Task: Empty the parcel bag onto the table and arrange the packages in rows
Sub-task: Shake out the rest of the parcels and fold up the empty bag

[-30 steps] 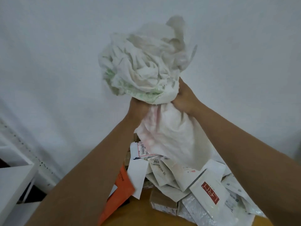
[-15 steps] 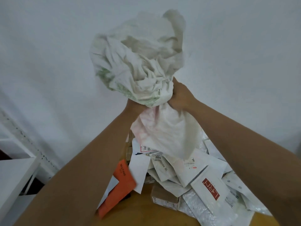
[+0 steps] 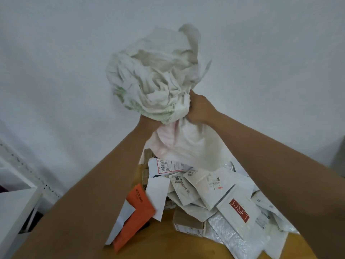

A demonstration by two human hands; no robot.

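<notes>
Sack upended above a heap of mail on the table.

The parcel bag, soft and crumpled, is bunched high in both fists, left hand and right hand clenched round its gathered cloth, mouth hanging over the packages piled on the wooden table. It looks limp and light, best gripped by handfuls of fabric; the glossy mailers probably slide, so take them by their edges.

Below the hands, heaped packages block the table; bare wood shows nearest the person; open wall beside them.
</notes>
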